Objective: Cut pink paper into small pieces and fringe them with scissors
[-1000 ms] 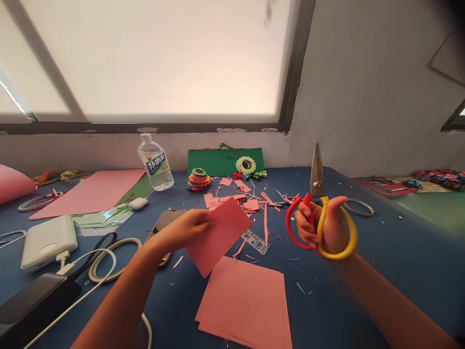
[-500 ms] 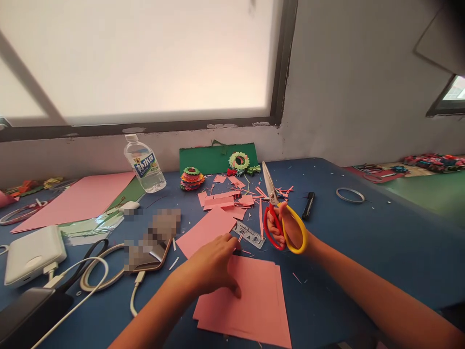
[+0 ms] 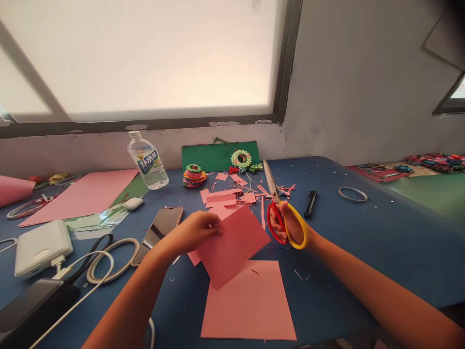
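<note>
A pink sheet (image 3: 236, 242) is pinched by the left hand (image 3: 203, 230), partly covering a pink square (image 3: 250, 308). Scissors (image 3: 276, 197) are gripped in the right hand (image 3: 290, 225). Paper scraps (image 3: 221, 199) are scattered beyond, flanked by a phone (image 3: 162, 225) and a marker (image 3: 310, 203).

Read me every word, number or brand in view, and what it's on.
Bottle: "补水", large on the label; the next character looks like "啦", but is blurred. Smaller label print: too small to read.
Scissors: nothing readable.
Black pen: nothing readable.
Held pink sheet: no text visible.
</note>
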A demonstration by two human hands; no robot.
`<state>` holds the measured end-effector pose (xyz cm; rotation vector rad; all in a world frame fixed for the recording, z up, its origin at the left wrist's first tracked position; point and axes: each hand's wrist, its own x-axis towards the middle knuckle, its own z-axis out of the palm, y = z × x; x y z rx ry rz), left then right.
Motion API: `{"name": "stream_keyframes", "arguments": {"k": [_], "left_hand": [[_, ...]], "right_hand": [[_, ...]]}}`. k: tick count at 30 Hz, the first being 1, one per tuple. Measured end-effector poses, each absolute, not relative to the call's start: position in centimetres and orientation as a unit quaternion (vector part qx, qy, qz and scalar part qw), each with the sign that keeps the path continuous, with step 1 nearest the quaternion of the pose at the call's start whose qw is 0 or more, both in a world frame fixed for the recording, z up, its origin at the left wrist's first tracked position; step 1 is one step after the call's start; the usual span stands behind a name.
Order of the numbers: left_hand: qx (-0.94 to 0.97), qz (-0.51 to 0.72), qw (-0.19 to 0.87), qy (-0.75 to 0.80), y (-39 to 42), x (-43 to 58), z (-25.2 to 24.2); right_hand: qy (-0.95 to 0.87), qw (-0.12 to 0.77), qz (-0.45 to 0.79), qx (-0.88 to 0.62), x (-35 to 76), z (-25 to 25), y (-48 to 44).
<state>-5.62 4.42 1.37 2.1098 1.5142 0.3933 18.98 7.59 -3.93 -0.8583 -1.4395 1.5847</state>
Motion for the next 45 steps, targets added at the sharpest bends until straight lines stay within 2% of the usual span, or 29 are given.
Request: {"name": "stream_keyframes", "arguments": {"k": [5, 17, 23, 29, 33, 38, 45], "left_hand": [[0.736, 0.189, 0.190, 0.622, 5.6, -7.5, 1.0], [0.690, 0.159, 0.164, 0.687, 6.8, -9.0, -0.6], [0.682, 0.152, 0.194, 0.688, 6.7, -8.5, -1.6], [0.687, 0.227, 0.193, 0.663, 6.8, -8.0, -0.9], [0.676, 0.312, 0.242, 0.622, 6.6, -7.3, 0.0], [0.631, 0.402, 0.364, 0.555, 6.2, -5.9, 0.3], [0.583, 0.462, 0.478, 0.467, 4.9, -2.7, -0.6]], "right_hand": [[-0.586, 0.401, 0.611, -0.350, 18.9, -3.7, 7.4], [-0.661, 0.322, 0.526, -0.428, 19.3, -4.8, 7.9], [-0.724, 0.307, 0.386, -0.481, 19.7, -4.4, 8.1], [-0.749, 0.255, 0.207, -0.575, 21.6, -2.7, 8.7], [-0.744, 0.226, 0.139, -0.613, 23.1, -2.9, 9.9], [-0.735, 0.233, 0.128, -0.624, 24.2, -3.9, 11.2], [-0.720, 0.345, 0.233, -0.555, 23.3, -2.6, 9.8]]}}
